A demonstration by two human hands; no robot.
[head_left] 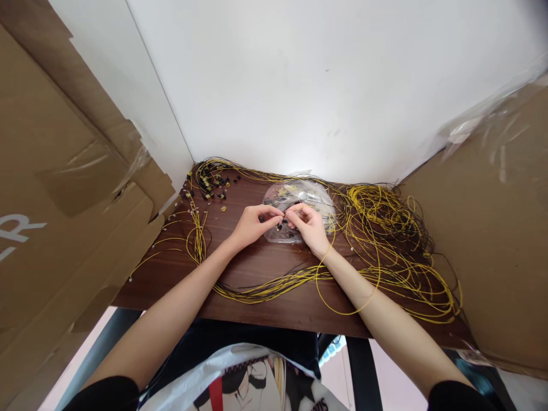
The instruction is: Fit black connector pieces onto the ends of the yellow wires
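My left hand (pixel 257 223) and my right hand (pixel 307 224) meet fingertip to fingertip over a clear plastic bag (pixel 274 233). The left thumb and forefinger pinch something too small to make out. The right fingers are closed on the end of a thin yellow wire (pixel 340 313), which loops down across the right forearm. Small black parts (pixel 280 226) show on the bag just under the fingertips. Part of the bag is hidden behind both hands.
Tangled yellow and black wires (pixel 377 211) are heaped at the right, and a bundle (pixel 265 294) runs along the front. Black connectors (pixel 209 181) lie back left on the brown table (pixel 265 262). Cardboard (pixel 55 171) flanks the left, more cardboard (pixel 479 228) the right; a white wall (pixel 299 97) stands behind.
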